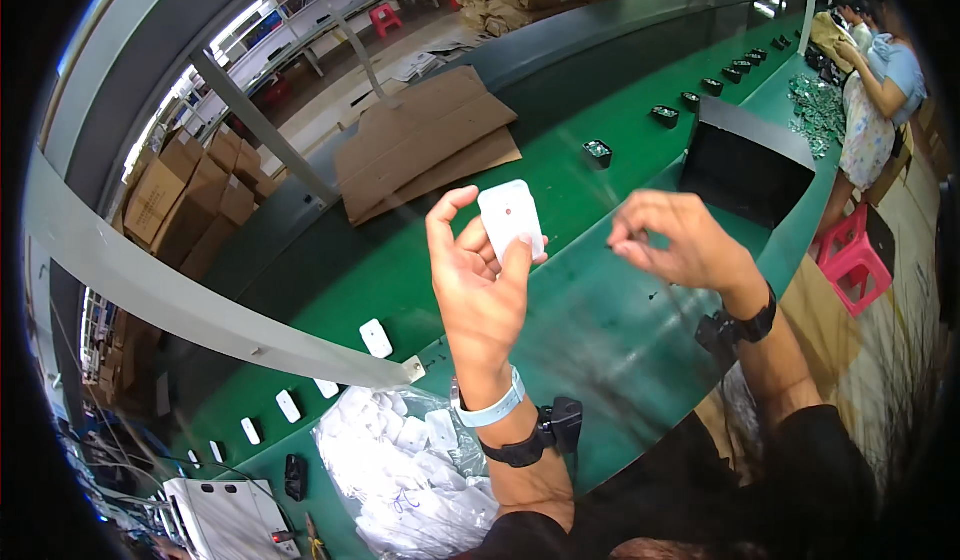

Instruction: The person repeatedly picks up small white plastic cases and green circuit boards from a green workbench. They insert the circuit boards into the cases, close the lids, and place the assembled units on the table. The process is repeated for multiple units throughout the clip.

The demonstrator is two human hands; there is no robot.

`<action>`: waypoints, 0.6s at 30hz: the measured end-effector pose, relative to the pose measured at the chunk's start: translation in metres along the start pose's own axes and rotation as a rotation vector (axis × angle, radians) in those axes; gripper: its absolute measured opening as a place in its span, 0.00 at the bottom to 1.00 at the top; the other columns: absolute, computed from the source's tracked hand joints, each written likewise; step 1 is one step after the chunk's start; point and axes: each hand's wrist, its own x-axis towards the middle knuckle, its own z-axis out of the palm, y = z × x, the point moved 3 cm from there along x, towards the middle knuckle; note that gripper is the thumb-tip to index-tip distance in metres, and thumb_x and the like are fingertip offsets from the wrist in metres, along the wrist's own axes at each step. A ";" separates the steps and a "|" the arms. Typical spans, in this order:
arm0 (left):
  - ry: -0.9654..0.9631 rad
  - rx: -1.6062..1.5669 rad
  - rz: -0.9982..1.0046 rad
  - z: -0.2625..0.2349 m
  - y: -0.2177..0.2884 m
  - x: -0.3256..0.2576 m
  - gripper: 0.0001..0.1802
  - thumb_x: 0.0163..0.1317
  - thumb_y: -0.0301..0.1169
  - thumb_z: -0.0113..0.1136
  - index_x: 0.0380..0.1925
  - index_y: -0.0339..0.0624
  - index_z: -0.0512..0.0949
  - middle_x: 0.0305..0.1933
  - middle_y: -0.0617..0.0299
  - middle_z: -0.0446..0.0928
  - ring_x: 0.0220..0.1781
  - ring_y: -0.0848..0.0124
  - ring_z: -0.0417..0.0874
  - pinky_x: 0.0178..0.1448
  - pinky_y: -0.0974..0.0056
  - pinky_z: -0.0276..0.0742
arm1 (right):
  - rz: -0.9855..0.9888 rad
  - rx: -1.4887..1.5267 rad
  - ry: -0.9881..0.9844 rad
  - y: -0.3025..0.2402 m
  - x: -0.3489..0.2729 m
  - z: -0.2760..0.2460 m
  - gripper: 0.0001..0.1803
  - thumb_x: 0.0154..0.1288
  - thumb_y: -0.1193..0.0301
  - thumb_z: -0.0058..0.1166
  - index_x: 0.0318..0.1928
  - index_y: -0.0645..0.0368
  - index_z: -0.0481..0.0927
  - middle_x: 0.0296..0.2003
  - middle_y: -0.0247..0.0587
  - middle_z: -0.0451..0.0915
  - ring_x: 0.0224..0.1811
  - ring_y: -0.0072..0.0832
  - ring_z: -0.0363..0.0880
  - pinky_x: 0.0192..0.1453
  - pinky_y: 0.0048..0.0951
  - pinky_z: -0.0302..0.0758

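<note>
My left hand (482, 265) is raised over the green bench, thumb on the front and fingers behind a flat white plastic cover (511, 218). This cover has rounded corners and a small reddish spot near its middle. To the right, my right hand (680, 240) is held apart from it, thumb and fingertips drawn together in a pinch. A tiny dark bit shows at those fingertips, too small to name. Near my left forearm lies a clear plastic bag (410, 475) full of white pieces. A similar white cover (376, 339) rests on the green belt.
Small black cases (597, 154) with circuit boards line the belt. A black open box (750, 160) stands right, near a pile of circuit boards (816, 110). A grey metal post (230, 285) crosses the left. Cardboard sheets (425, 140) lie beyond; people (885, 70) stand far right.
</note>
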 end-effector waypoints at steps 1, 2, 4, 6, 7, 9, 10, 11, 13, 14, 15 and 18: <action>-0.023 0.019 -0.017 -0.001 0.000 0.000 0.26 0.63 0.14 0.56 0.60 0.34 0.64 0.46 0.48 0.83 0.41 0.66 0.87 0.44 0.64 0.85 | -0.086 0.036 0.063 -0.009 0.020 0.001 0.05 0.61 0.81 0.63 0.37 0.65 0.81 0.32 0.40 0.81 0.31 0.29 0.81 0.35 0.28 0.78; -0.039 0.051 -0.031 -0.006 0.000 0.000 0.24 0.64 0.15 0.57 0.60 0.33 0.65 0.46 0.49 0.83 0.42 0.68 0.86 0.45 0.65 0.85 | -0.118 0.074 0.102 -0.014 0.035 0.007 0.05 0.60 0.81 0.63 0.37 0.65 0.80 0.33 0.40 0.80 0.32 0.31 0.81 0.36 0.29 0.78; -0.058 0.087 -0.048 -0.005 -0.005 0.001 0.23 0.63 0.16 0.60 0.58 0.32 0.69 0.44 0.52 0.84 0.39 0.72 0.85 0.42 0.70 0.81 | -0.178 0.082 0.167 -0.017 0.051 0.013 0.06 0.59 0.81 0.64 0.37 0.65 0.80 0.33 0.41 0.80 0.34 0.34 0.80 0.38 0.31 0.78; -0.058 0.114 -0.067 -0.001 -0.006 -0.001 0.19 0.64 0.18 0.61 0.56 0.30 0.75 0.42 0.57 0.84 0.36 0.75 0.83 0.39 0.72 0.77 | -0.250 0.061 0.225 -0.016 0.058 0.021 0.08 0.57 0.81 0.65 0.37 0.64 0.80 0.34 0.42 0.79 0.36 0.37 0.79 0.40 0.34 0.78; -0.050 0.119 -0.069 0.001 -0.007 0.000 0.18 0.65 0.19 0.60 0.55 0.30 0.76 0.42 0.58 0.84 0.35 0.76 0.82 0.39 0.73 0.76 | -0.256 0.049 0.224 -0.014 0.059 0.022 0.08 0.56 0.81 0.65 0.36 0.64 0.80 0.34 0.43 0.79 0.37 0.39 0.79 0.40 0.35 0.77; -0.047 0.104 -0.114 -0.002 -0.008 0.002 0.18 0.66 0.19 0.59 0.57 0.30 0.77 0.45 0.58 0.84 0.41 0.75 0.83 0.44 0.71 0.79 | -0.262 0.035 0.214 -0.009 0.059 0.028 0.09 0.54 0.81 0.65 0.36 0.64 0.79 0.34 0.44 0.79 0.38 0.42 0.78 0.42 0.36 0.77; -0.041 0.096 -0.142 -0.006 -0.010 0.001 0.18 0.67 0.19 0.58 0.57 0.30 0.77 0.46 0.58 0.84 0.43 0.75 0.83 0.47 0.70 0.80 | -0.276 0.025 0.235 -0.005 0.062 0.031 0.09 0.54 0.81 0.66 0.36 0.64 0.79 0.34 0.44 0.78 0.38 0.42 0.78 0.41 0.37 0.77; -0.040 0.089 -0.162 -0.011 -0.012 0.000 0.18 0.66 0.19 0.59 0.57 0.30 0.78 0.45 0.59 0.84 0.42 0.76 0.82 0.46 0.71 0.79 | -0.270 0.040 0.227 -0.002 0.062 0.034 0.09 0.54 0.81 0.65 0.36 0.64 0.79 0.34 0.44 0.78 0.38 0.42 0.78 0.41 0.37 0.77; -0.062 0.048 -0.187 -0.011 -0.015 0.001 0.18 0.66 0.21 0.59 0.56 0.30 0.79 0.44 0.60 0.83 0.38 0.77 0.80 0.43 0.72 0.77 | -0.261 0.033 0.212 -0.001 0.060 0.029 0.09 0.55 0.81 0.65 0.35 0.64 0.78 0.34 0.43 0.78 0.37 0.42 0.78 0.41 0.37 0.77; -0.043 0.037 -0.208 -0.008 -0.017 0.001 0.16 0.66 0.23 0.60 0.53 0.30 0.81 0.41 0.62 0.84 0.34 0.79 0.77 0.40 0.74 0.74 | -0.265 0.021 0.197 0.000 0.058 0.026 0.08 0.56 0.80 0.64 0.36 0.64 0.79 0.34 0.43 0.78 0.37 0.42 0.77 0.41 0.37 0.77; -0.039 0.054 -0.230 -0.009 -0.018 0.001 0.16 0.66 0.23 0.60 0.53 0.30 0.81 0.40 0.62 0.84 0.34 0.79 0.77 0.40 0.74 0.74 | -0.269 0.007 0.181 0.001 0.058 0.026 0.07 0.56 0.80 0.64 0.35 0.64 0.78 0.33 0.43 0.78 0.37 0.42 0.78 0.41 0.38 0.77; -0.026 0.110 -0.277 -0.012 -0.018 0.002 0.15 0.66 0.25 0.60 0.52 0.30 0.82 0.37 0.63 0.83 0.33 0.80 0.77 0.39 0.74 0.73 | -0.276 -0.027 0.145 -0.001 0.057 0.026 0.06 0.57 0.80 0.62 0.35 0.64 0.78 0.33 0.43 0.77 0.36 0.42 0.78 0.41 0.38 0.77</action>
